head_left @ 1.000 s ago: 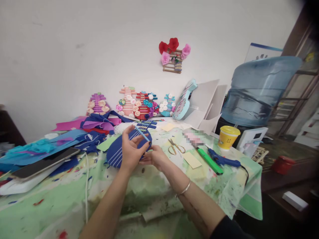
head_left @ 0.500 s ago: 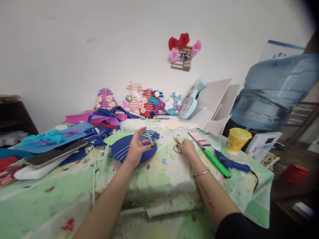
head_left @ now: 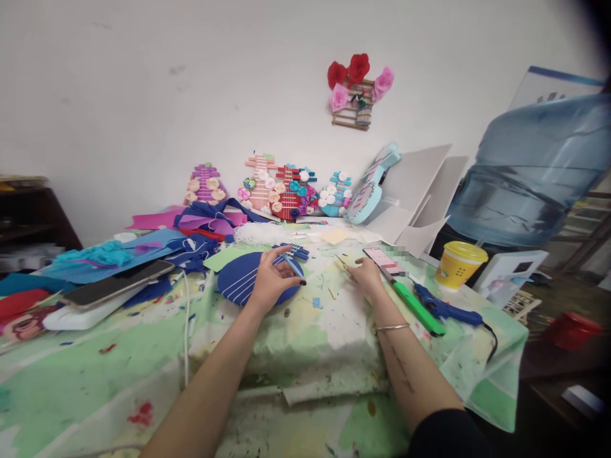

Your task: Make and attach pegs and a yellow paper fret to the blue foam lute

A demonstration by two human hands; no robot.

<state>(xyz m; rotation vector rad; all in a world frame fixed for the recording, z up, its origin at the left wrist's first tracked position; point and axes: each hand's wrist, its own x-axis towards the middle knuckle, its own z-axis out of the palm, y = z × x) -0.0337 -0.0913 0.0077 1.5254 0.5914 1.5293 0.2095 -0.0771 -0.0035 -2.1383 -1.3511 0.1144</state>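
Between the thumb and fingers of my left hand (head_left: 272, 278) is a thin light-blue strip (head_left: 292, 266). That hand is above the right side of a dark-blue lute-shaped piece (head_left: 233, 278) with white strings, and hides part of it. My right hand (head_left: 366, 278) is closed on a small pair of scissors (head_left: 342, 262), whose blades point away and to the left. The scissors' handles are mostly covered by my fingers. A small blue scrap (head_left: 316, 303) lies on the patterned tablecloth between my hands.
To the right lie a phone (head_left: 380, 259), a green utility knife (head_left: 419, 310), a blue glue gun (head_left: 446, 310) and a yellow cup (head_left: 461, 266). Coloured paper (head_left: 119, 251) and another phone (head_left: 119, 284) are at the left. Several decorated lutes (head_left: 289, 191) stand along the wall.
My right hand has picked up the scissors, which lay flat on the table beneath its fingers before. My left hand still holds the strip. The camera view has shifted slightly.
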